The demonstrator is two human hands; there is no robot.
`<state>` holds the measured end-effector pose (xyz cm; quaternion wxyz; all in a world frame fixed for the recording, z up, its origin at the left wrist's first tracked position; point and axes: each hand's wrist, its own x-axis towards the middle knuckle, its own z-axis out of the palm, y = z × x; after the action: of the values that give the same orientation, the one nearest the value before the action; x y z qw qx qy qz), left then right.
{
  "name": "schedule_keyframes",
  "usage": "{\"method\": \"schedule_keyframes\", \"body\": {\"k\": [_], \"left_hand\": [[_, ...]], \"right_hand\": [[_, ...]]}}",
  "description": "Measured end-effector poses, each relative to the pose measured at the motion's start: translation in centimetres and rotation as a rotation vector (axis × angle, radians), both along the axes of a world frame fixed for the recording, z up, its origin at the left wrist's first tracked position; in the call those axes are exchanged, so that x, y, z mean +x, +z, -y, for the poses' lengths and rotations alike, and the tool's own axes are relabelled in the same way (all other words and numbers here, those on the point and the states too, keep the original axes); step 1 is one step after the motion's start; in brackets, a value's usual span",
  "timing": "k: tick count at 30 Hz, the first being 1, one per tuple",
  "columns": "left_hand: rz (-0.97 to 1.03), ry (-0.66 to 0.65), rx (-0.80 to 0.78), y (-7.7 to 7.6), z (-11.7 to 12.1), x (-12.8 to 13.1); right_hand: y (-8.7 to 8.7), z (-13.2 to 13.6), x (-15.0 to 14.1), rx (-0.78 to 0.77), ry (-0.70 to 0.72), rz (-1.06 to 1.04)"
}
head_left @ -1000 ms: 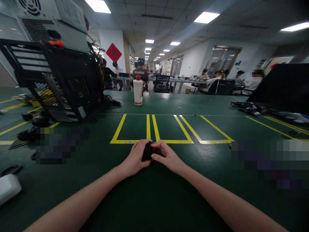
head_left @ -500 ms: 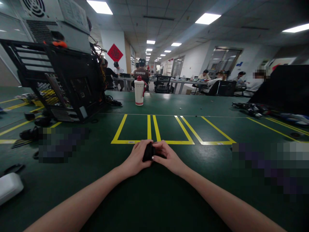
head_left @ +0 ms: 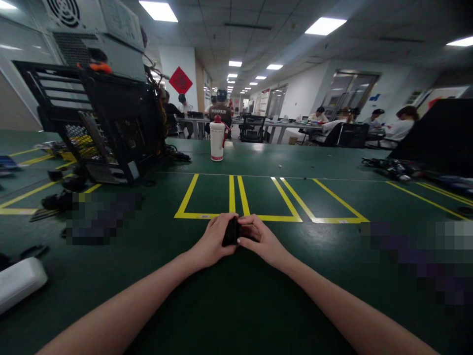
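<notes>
A small black object (head_left: 229,231) is at the middle of the green table (head_left: 229,305), on the near side of the yellow tape outlines (head_left: 236,217). The left hand (head_left: 211,241) curls round its left side, thumb and fingers partly closed on it; the right hand (head_left: 266,244) holds its right side with half-bent fingers and thumb. Together they hide much of its shape. Beyond the tape stands a white cup (head_left: 217,140) with a red lid, upright. An open black computer case (head_left: 125,128), with a grey case (head_left: 114,49) on top, blocks the far left. A white object (head_left: 22,283) lies near left; cables (head_left: 391,167) lie far right beside a dark panel (head_left: 439,135).
</notes>
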<state>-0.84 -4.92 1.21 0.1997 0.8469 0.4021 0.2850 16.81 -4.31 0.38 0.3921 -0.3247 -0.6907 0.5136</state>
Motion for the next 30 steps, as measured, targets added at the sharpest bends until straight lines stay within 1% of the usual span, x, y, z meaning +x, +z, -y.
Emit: {"method": "schedule_keyframes", "body": {"k": [2, 7, 11, 13, 16, 19, 23, 30], "left_hand": [[0.002, -0.002, -0.005, -0.1, 0.0, 0.0], [0.024, 0.002, -0.024, 0.0, 0.1, 0.0], [0.021, -0.006, -0.051, 0.4, 0.2, -0.1], [0.015, -0.003, -0.062, 0.5, 0.3, -0.1], [0.006, -0.003, -0.056, 0.5, 0.3, -0.1], [0.0, 0.006, -0.047, 0.4, 0.3, 0.0], [0.007, -0.001, -0.03, 0.1, 0.1, 0.1], [0.035, 0.014, 0.027, -0.8, -0.3, 0.1]], "right_hand": [[-0.1, 0.0, 0.0, 0.016, -0.006, 0.0], [0.2, 0.1, -0.2, -0.06, -0.002, -0.019], [0.3, 0.0, -0.2, -0.083, 0.003, -0.025], [0.2, 0.0, -0.1, -0.071, 0.019, -0.013], [0.0, 0.0, 0.1, 0.004, 0.03, 0.0], [-0.1, 0.0, 0.2, 0.053, 0.017, 0.016], [0.1, 0.1, 0.0, 0.016, 0.005, 0.016], [0.4, 0.1, -0.1, -0.025, 0.006, 0.023]]}}
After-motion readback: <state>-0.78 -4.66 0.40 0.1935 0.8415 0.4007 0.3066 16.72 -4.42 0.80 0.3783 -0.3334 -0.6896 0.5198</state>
